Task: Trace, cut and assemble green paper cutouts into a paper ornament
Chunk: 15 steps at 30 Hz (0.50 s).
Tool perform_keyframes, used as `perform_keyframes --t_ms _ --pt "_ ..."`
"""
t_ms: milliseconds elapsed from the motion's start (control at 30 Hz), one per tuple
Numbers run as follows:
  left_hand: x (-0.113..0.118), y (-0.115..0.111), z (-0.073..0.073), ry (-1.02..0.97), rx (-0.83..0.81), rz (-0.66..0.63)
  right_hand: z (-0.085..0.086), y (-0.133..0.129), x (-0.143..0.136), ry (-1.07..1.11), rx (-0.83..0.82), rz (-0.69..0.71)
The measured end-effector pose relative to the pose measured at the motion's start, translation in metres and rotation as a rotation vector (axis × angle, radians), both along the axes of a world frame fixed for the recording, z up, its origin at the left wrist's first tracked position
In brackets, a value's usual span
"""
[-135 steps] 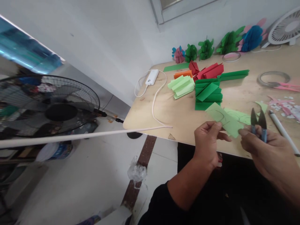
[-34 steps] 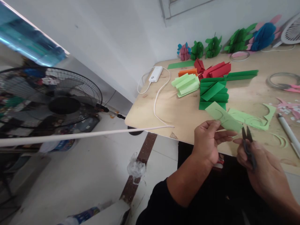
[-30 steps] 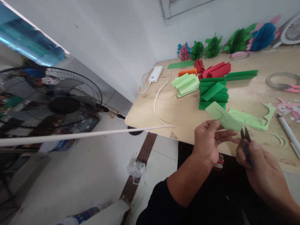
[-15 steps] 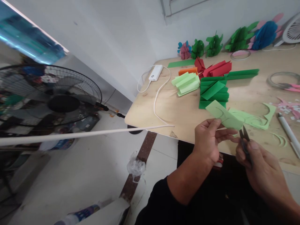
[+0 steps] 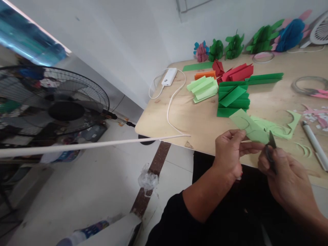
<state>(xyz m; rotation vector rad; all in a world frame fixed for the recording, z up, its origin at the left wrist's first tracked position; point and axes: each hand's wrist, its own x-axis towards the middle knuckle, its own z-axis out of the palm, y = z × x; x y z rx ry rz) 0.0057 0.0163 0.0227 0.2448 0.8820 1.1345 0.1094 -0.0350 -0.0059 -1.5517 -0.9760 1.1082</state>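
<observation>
My left hand pinches a light green paper piece with curved lines drawn on it. Its thumb lies on top of the paper, above the table's front edge. My right hand is wrapped round small dark scissors, whose blades point up at the right end of the paper. Behind the held piece lies a cut light green sheet, and thin curved offcuts rest to the right. Folded dark green paper lies beyond my left hand.
On the wooden table are folded light green paper, red paper, a white power bank with a cable, and a white pen. A black fan stands left.
Both hands and the paper have shifted slightly right. The scissors have turned, and their blades, spread apart before, now look closer together beside the paper's right end.
</observation>
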Motion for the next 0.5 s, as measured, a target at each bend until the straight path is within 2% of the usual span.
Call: perform_keyframes --t_ms 267,500 --pt "0.0001 0.0004 -0.0011 -0.006 0.000 -0.005 -0.0005 -0.0005 0.0007 0.041 -0.018 -0.020" --pt "0.0004 0.0000 -0.0001 -0.001 0.011 -0.004 0.0034 -0.0004 -0.0010 -0.009 -0.017 -0.015"
